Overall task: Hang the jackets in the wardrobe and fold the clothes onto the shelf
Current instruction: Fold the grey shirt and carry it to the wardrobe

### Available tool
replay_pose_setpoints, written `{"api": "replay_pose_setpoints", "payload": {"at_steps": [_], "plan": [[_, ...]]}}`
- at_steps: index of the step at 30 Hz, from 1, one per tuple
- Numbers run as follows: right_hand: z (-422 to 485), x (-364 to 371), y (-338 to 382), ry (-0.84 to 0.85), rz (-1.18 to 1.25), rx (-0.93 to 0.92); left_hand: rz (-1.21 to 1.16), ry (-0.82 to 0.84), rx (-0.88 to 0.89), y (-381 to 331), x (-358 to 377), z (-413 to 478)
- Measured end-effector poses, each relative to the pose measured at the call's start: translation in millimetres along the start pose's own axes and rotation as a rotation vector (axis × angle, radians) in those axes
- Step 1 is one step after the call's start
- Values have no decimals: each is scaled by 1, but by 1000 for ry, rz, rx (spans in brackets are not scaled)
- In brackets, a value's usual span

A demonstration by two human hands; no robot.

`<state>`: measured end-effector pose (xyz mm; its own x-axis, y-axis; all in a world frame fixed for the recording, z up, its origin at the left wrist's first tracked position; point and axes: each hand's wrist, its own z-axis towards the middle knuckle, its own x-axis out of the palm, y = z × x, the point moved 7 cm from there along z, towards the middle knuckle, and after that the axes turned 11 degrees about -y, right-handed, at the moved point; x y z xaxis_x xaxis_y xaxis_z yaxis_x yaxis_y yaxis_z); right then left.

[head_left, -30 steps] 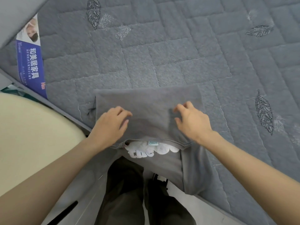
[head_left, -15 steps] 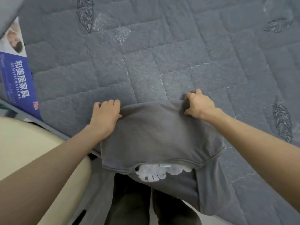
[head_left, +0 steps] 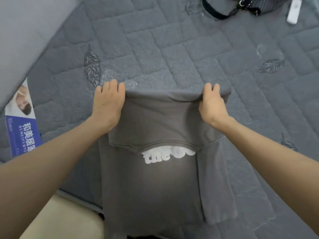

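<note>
A grey T-shirt (head_left: 155,183) with white lettering lies on the quilted grey mattress (head_left: 189,49), its lower part hanging over the near edge. Its top portion is folded back over itself, half covering the letters. My left hand (head_left: 107,102) grips the left end of that fold, fingers curled over the cloth. At the right end, my right hand (head_left: 212,104) pinches the fold between thumb and fingers. The fold's far edge is stretched taut between both hands.
A black strap and dark striped bag (head_left: 241,7) lie at the mattress's far right, beside a small white device (head_left: 293,12). A blue and white label (head_left: 22,128) sits at the mattress's left edge. A cream surface (head_left: 60,218) is at the lower left.
Both hands moved from the shirt's middle to the fold's far corners, took hold of them and pulled the shirt further onto the mattress; more of the lettering shows. The view tilted up.
</note>
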<state>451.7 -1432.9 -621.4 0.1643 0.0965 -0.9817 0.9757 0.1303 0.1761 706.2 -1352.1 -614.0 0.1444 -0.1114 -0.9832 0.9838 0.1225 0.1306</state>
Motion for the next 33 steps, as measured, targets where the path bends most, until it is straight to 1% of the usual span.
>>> {"api": "replay_pose_setpoints", "payload": {"at_steps": [4,7,10,12,15,18,21,26,28,30,32,33], "plan": [[14,-21,9,-162,171,-1,23,-128,-26,7,-16,23],[-3,-16,1,-171,132,-12,-7,-160,-26,2,-14,5],[-35,2,-15,-97,-40,-64,-33,-108,51,-10,2,-39],[-57,15,-26,-37,-83,-78,-84,-72,78,-16,13,-73],[-92,32,-44,46,-98,-56,-154,-72,105,-28,16,-120],[-128,42,-61,120,-121,-68,-186,-39,128,-45,12,-162],[-162,47,-76,181,-150,-103,-165,14,124,-62,8,-202],[-219,54,-107,257,-144,-96,-146,53,115,-94,4,-266],[-239,59,-117,292,-156,-116,-109,110,112,-104,11,-291],[-252,66,-125,308,-169,-134,-76,243,83,-110,24,-311],[-261,73,-130,320,-178,-137,-103,390,8,-110,41,-327],[-264,74,-131,314,-173,-131,-139,434,-27,-110,46,-331]]}}
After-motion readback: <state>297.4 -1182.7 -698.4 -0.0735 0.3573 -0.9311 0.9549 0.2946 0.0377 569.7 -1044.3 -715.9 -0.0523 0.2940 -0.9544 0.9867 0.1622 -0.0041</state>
